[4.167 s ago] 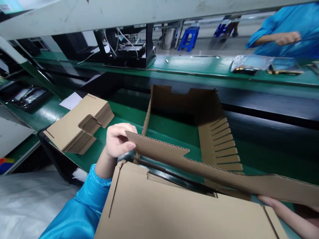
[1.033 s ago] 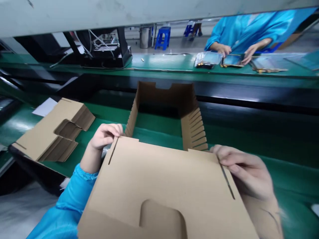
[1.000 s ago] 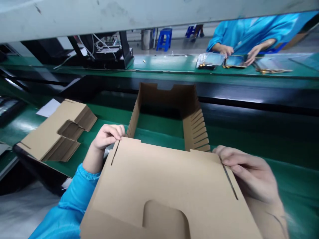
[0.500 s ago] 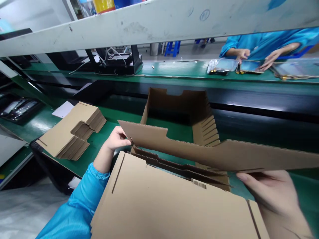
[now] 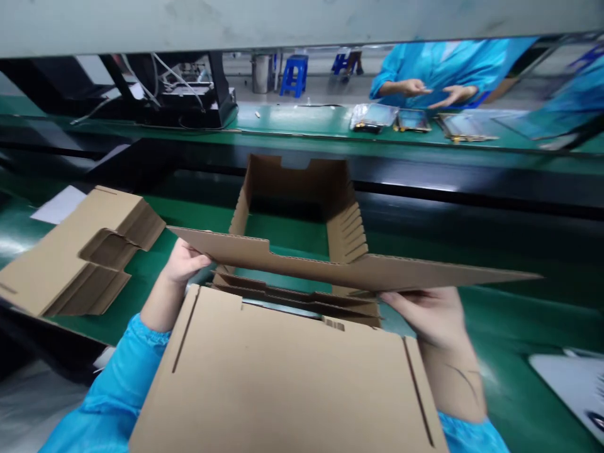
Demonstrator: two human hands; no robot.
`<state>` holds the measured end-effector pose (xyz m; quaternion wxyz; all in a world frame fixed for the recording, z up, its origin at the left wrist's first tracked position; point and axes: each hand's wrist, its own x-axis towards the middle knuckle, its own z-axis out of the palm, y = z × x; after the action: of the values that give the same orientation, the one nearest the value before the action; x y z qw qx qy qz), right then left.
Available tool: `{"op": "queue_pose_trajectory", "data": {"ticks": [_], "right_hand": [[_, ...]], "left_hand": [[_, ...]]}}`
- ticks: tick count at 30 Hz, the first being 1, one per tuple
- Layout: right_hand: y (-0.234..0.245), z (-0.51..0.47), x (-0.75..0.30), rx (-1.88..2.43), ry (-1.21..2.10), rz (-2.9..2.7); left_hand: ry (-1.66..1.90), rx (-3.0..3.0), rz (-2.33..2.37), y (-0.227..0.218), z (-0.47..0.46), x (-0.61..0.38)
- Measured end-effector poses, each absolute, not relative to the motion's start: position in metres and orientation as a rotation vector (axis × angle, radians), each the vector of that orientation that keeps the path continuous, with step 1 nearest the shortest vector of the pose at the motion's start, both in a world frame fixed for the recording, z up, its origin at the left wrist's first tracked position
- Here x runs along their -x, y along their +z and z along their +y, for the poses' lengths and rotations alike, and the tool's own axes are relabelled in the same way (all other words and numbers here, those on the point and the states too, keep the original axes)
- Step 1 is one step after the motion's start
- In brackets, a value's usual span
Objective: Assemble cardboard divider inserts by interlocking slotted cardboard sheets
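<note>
A long notched cardboard divider [image 5: 302,267] is held between my two hands, over a slotted cardboard frame [image 5: 346,229]. My left hand [image 5: 185,259] pinches its left end. My right hand [image 5: 429,314] grips it right of the middle, thumb on the near side, other fingers hidden behind. Below it, several dividers [image 5: 292,299] stand crosswise at the near part of the frame. Closest to me, a stack of flat cardboard pieces [image 5: 287,377] with slits hides the frame's near end. A barcode label [image 5: 334,323] shows at the stack's far edge.
Another stack of notched cardboard [image 5: 61,245] lies at the left beside white paper [image 5: 59,204]. Across the bench, a co-worker's hands [image 5: 431,91] are above flat screen-like panels [image 5: 413,119]. A pale shelf beam [image 5: 283,25] crosses overhead. A white object [image 5: 570,384] lies at the right.
The camera view has shifted right, so the bench things appear further left. Both hands still hold the divider above the frame. The co-worker's hands have lifted off the panels.
</note>
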<state>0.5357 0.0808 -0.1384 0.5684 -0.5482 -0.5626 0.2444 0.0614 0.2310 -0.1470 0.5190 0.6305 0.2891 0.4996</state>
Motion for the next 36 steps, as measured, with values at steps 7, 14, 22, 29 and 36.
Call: {"op": "queue_pose_trajectory", "data": {"ticks": [7, 14, 22, 29, 36], "right_hand": [[-0.125, 0.083, -0.536, 1.149, 0.627, -1.503], [-0.12, 0.084, -0.532, 1.099, 0.601, -1.509], [-0.121, 0.084, -0.532, 1.152, 0.635, -1.539], [-0.114, 0.079, -0.532, 1.216, 0.582, -1.579], [-0.133, 0.074, -0.542, 1.347, 0.35, -1.553]], "left_hand": [[1.127, -1.533, 0.636, -0.142, 0.234, -0.06], [1.119, -1.698, 0.421, -0.124, 0.234, -0.075], [0.999, -1.84, 0.53, -0.124, 0.238, -0.068], [0.871, -1.893, 0.55, -0.122, 0.24, -0.07], [0.908, -1.746, 0.584, -0.128, 0.235, -0.076]]}}
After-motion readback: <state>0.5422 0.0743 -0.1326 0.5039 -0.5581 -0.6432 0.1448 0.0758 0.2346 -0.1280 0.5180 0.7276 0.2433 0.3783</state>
